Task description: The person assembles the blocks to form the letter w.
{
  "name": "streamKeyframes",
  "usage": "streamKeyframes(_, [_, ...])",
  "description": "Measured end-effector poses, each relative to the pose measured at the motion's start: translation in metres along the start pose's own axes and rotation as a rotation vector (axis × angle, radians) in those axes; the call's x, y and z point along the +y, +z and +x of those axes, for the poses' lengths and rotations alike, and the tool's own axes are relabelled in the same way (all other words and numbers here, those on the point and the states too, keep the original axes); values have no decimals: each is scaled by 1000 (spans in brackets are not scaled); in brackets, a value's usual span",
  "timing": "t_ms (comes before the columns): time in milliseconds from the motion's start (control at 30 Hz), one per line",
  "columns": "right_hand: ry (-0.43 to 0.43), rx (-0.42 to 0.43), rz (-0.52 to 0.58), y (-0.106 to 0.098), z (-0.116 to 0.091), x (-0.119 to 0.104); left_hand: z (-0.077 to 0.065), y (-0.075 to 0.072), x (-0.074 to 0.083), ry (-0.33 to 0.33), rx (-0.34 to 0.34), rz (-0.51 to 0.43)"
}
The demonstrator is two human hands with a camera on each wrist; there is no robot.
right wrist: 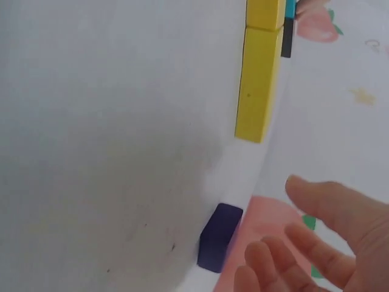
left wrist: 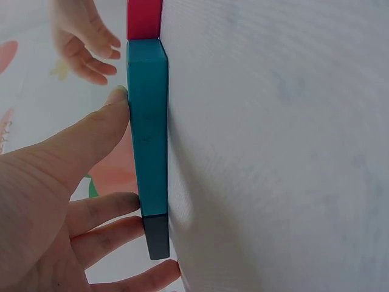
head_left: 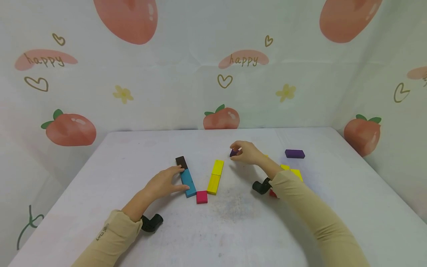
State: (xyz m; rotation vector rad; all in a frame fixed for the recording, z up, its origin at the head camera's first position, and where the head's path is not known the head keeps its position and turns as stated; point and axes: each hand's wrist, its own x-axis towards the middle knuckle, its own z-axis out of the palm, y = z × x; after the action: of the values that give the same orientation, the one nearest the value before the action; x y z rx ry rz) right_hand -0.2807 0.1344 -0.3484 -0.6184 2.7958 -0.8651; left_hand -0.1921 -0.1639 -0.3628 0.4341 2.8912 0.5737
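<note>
A blue block (head_left: 188, 183) lies end to end with a black block (head_left: 181, 162) in a slanted row. My left hand (head_left: 163, 182) spreads over this row, its thumb against the blue block and fingertips near the joint with the black one. At the row's near end sits a red block (head_left: 201, 197), and two yellow blocks (head_left: 217, 167) extend away from it on the right. Beyond them, a small purple block (head_left: 234, 152) is partly hidden by my right hand (head_left: 246, 152). In the right wrist view, loosely bent fingers (right wrist: 322, 243) hover beside that purple block (right wrist: 220, 237), apart from it.
A longer purple block (head_left: 295, 154) lies at the back right. Several yellow blocks (head_left: 296, 174) and a red piece (head_left: 274, 194) are partly covered by the right sleeve. Black wrist devices (head_left: 152, 223) are on both arms. A printed cloth hangs behind the table.
</note>
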Motion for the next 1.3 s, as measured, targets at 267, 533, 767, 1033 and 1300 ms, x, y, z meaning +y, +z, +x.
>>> streamKeyframes(267, [103,42,50,-1,1,8,1,1,-2,-1,-3,-4])
streamKeyframes(533, [157,49,50,2,5,15,1,1,-1,-5,-3,-5])
streamKeyframes(767, [207,43,32,4,8,14,1,1,-2,-8,-3,-7])
streamKeyframes(1033, [206,50,34,5,10,16,1,1,-2,-9,-2,1])
streamKeyframes(1300, [209,50,45,5,10,16,0,0,0,-8,0,-2])
